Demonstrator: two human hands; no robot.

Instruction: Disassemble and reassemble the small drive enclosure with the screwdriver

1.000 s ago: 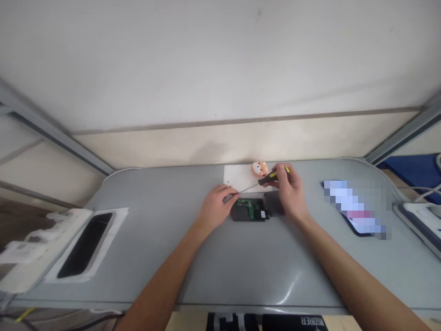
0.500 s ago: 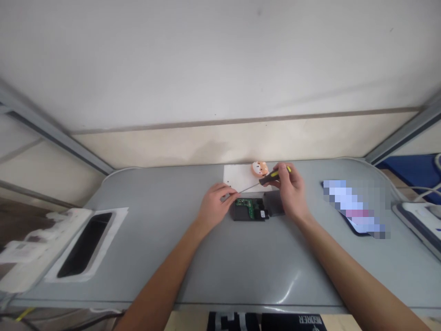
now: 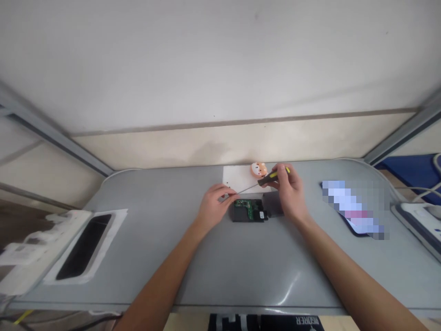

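Note:
A screwdriver (image 3: pixel 268 179) with a black and yellow handle is gripped by my right hand (image 3: pixel 291 188). Its thin metal shaft slants down to the left, and its tip end lies at the fingers of my left hand (image 3: pixel 215 202), which are pinched around it. Whether a small screw sits there too, I cannot make out. Just below the shaft, an open black device (image 3: pixel 241 213) with a green circuit board lies flat on the table. A dark grey cover piece (image 3: pixel 273 204) is beside it, partly hidden by my right hand.
Behind the hands is a white sheet (image 3: pixel 237 175) with tiny dark specks and an orange animal-faced object (image 3: pixel 258 170). A black phone (image 3: pixel 84 246) on white paper and a power strip (image 3: pixel 37 253) are left. A lit phone (image 3: pixel 351 209), its screen pixelated, lies right on the grey table (image 3: pixel 155 280).
Almost nothing differs. The view has shifted very slightly; both hands and the screwdriver keep the same pose over the device.

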